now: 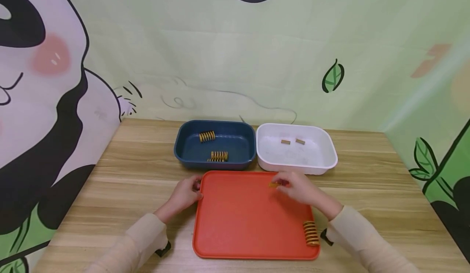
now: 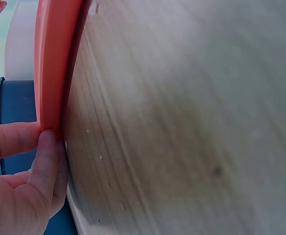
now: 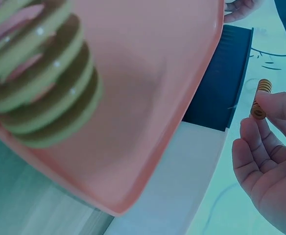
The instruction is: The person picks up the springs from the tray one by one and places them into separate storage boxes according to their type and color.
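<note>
My left hand (image 1: 186, 192) pinches the left rim of the red tray (image 1: 238, 220), thumb and fingers on either side of the edge in the left wrist view. Over the tray's far right part, my right hand (image 1: 298, 186) holds a small yellow coil spring (image 3: 264, 87) between thumb and fingertips, its other fingers loosely bent. A larger yellow coil spring (image 1: 311, 233) lies at the tray's near right corner, big and close in the right wrist view.
Behind the tray stand a dark blue bin (image 1: 214, 166) with large springs (image 1: 207, 136) and, to its right, a white bin (image 1: 297, 168) with two small springs (image 1: 300, 141). A printed cloth (image 1: 205, 61) hangs behind the wooden table (image 1: 139, 163).
</note>
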Available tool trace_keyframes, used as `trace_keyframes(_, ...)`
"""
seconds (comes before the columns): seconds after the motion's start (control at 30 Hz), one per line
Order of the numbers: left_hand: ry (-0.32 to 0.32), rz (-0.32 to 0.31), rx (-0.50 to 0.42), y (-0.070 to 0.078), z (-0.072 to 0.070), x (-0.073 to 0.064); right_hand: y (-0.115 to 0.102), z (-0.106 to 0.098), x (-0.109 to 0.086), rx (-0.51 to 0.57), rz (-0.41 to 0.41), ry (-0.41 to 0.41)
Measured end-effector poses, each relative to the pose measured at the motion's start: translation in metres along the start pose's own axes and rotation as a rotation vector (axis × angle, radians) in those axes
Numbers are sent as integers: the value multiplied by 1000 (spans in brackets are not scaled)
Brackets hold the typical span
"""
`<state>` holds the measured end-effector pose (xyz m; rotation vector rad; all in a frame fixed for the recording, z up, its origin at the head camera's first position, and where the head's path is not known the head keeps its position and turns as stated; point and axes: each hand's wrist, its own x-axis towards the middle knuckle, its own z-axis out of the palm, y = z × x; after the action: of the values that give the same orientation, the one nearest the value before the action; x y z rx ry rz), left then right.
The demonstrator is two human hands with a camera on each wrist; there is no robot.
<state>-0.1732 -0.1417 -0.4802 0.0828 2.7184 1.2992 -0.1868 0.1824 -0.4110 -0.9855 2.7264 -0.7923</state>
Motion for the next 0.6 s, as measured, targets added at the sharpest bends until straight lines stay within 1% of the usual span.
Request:
trace_keyframes(0.2,0,-11,-8,0,1,1,2,-4,3,6,17,25)
trace_keyframes(0.4,2,-12,-6,2,0,0,6,-7,7,4,6,60)
trace_keyframes(0.6,0,-18,-14,2,0,0,9,-9,10,-10,3,79)
